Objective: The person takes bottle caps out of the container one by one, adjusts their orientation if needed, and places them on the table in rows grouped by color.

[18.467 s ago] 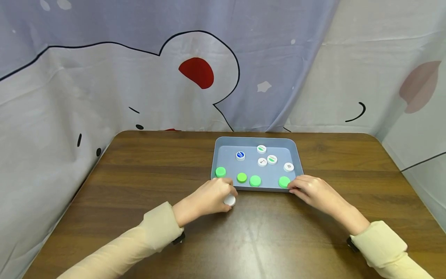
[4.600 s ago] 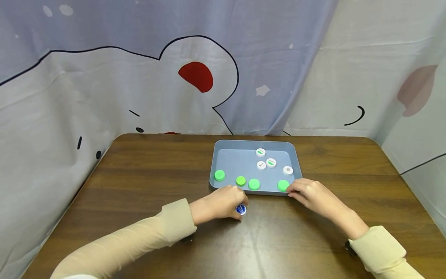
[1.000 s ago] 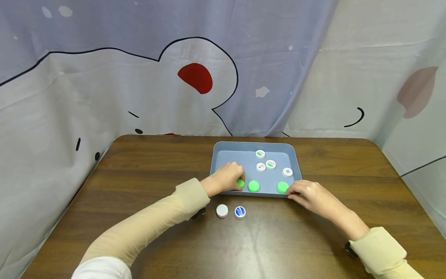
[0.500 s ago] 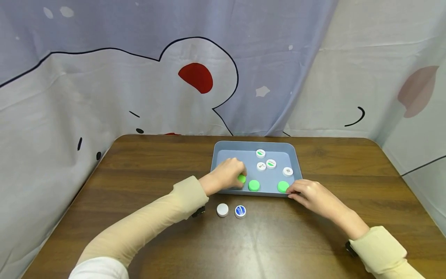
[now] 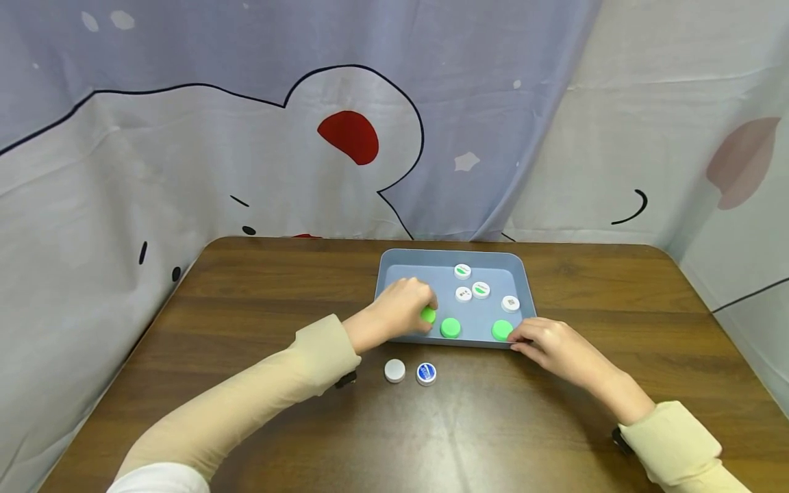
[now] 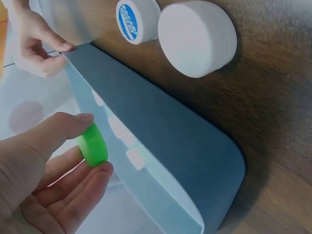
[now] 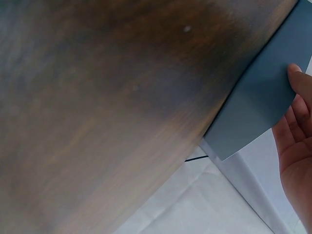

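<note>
My left hand [image 5: 403,306] is over the near left part of the blue-grey tray [image 5: 403,259]. It pinches a light green bottle cap [image 6: 93,145] between thumb and fingertips, above the tray's wall in the left wrist view. My right hand [image 5: 548,342] grips the tray's near right corner, with the thumb [image 7: 298,80] on the outside of the wall. Two green caps lie along the tray's near side, one [image 5: 451,328] in the middle and another [image 5: 502,331] by my right fingertips. The tray's near left corner is hidden behind my left hand.
Several white caps with printed tops, such as the one with a green mark [image 5: 481,290], lie in the tray's right half. On the brown wooden table [image 5: 277,287], a plain white cap [image 5: 394,370] and a blue-topped cap [image 5: 426,374] sit side by side before the tray.
Earlier, my left hand set the white cap, then the blue-topped cap from the tray, on the table. Since then it has taken the light green cap and raised it slightly. My right hand stays put.
</note>
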### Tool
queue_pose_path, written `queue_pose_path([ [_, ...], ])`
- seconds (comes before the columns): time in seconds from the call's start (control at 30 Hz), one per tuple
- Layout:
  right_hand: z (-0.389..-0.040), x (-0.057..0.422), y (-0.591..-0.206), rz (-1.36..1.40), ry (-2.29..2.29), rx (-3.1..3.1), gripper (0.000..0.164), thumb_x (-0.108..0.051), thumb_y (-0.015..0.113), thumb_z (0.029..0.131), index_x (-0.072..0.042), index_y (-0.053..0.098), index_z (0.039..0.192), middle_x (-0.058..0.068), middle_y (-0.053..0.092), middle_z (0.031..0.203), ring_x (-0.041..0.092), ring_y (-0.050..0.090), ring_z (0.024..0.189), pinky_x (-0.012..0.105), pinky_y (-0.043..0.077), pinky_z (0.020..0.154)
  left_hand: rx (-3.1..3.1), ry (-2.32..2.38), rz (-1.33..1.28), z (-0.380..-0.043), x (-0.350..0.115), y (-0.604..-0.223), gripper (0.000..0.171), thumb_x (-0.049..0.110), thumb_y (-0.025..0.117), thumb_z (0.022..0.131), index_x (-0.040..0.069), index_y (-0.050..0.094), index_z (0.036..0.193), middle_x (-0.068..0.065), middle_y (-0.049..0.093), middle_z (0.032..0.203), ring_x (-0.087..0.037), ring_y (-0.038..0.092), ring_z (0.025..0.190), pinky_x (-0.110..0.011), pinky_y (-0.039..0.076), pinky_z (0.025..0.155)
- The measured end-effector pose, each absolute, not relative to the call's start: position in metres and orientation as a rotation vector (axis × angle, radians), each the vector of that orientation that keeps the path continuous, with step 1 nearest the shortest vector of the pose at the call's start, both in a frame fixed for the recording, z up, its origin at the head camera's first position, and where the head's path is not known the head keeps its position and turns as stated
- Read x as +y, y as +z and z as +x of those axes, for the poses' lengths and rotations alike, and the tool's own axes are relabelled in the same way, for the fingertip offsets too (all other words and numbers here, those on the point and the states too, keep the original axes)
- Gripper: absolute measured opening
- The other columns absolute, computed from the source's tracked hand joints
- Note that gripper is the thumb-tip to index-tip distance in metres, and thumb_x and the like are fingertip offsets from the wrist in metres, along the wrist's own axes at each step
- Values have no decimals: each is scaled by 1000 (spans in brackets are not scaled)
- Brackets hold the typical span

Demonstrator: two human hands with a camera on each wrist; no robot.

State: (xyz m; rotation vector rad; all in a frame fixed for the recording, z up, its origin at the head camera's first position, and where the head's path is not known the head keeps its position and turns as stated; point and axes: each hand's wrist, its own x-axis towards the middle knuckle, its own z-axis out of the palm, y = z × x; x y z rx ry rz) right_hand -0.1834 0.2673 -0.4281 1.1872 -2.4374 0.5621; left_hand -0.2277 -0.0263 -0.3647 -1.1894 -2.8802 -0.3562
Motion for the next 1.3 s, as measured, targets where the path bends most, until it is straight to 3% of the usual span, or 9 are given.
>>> queue_pose_path([
  [0.23, -184, 268, -427, 1187, 556, -2437, 23, -2, 82, 66, -13, 70, 82, -10, 67, 81, 2, 59, 73, 10, 45, 69, -2862, -377, -1211, -215, -31, -354, 14, 16, 79, 71, 11, 75, 83, 0, 70, 80, -12, 56, 66, -25, 44, 56],
  [0.5, -185, 268, -426, 1191, 561, -2439, 22, -2, 81, 68, -13, 70, 83, -10, 66, 81, 1, 59, 73, 10, 45, 69, -2816, -381, -1242, -202, -36, -344, 10, 15, 78, 69, 12, 70, 73, 3, 60, 66, -10, 44, 59, -22, 35, 50],
  [0.63, -185, 268, -425, 1186, 553, -2442, 22, -2, 81, 68, -13, 70, 83, -11, 66, 81, 1, 59, 73, 10, 45, 69, -2812, -359, -1243, -195, -39, -341, 12, 17, 80, 70, 13, 69, 72, 5, 58, 65, -9, 45, 59, -21, 36, 51],
  [1.0, -184, 269, -426, 1184, 556, -2437, 22, -2, 82, 67, -13, 70, 82, -10, 66, 81, 1, 59, 72, 10, 45, 68, -2815, -322, -1234, -178, -51, -344, 11, 17, 79, 69, 13, 71, 75, 5, 62, 68, -9, 47, 59, -19, 38, 50],
  [1.13, -184, 268, -426, 1181, 553, -2440, 22, -2, 82, 67, -13, 70, 82, -10, 66, 81, 1, 59, 72, 10, 45, 69, -2803, -337, -1227, -169, -55, -345, 11, 15, 78, 66, 13, 67, 69, 7, 55, 63, -8, 42, 58, -18, 35, 49],
  [1.3, -183, 268, -427, 1178, 544, -2451, 22, -3, 81, 68, -13, 70, 83, -10, 66, 81, 2, 59, 73, 11, 45, 70, -2825, -379, -1223, -159, -59, -351, 11, 12, 78, 66, 11, 69, 73, 6, 57, 65, -6, 40, 57, -17, 35, 46],
])
